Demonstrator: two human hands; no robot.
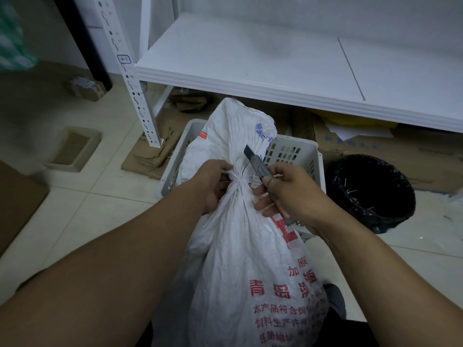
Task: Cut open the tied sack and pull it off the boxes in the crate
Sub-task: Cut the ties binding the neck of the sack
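A white woven sack point(240, 246) with red printed characters stands in a white slotted plastic crate point(293, 151). Its neck is bunched and tied tight with cord at the knot point(241, 182), and the loose top flops upward behind. My left hand point(213, 186) grips the sack's neck on the left side of the knot. My right hand point(288, 196) holds a grey utility knife point(258, 166), its blade pointing up and left beside the knot. The boxes inside the sack are hidden.
A white metal shelf point(275, 71) overhangs the crate from behind, its post point(135, 96) at the left. A bin with a black liner point(373, 194) stands right of the crate. Flattened cardboard point(150, 156) lies on the tiled floor, and a shallow tray point(72, 149) lies farther left.
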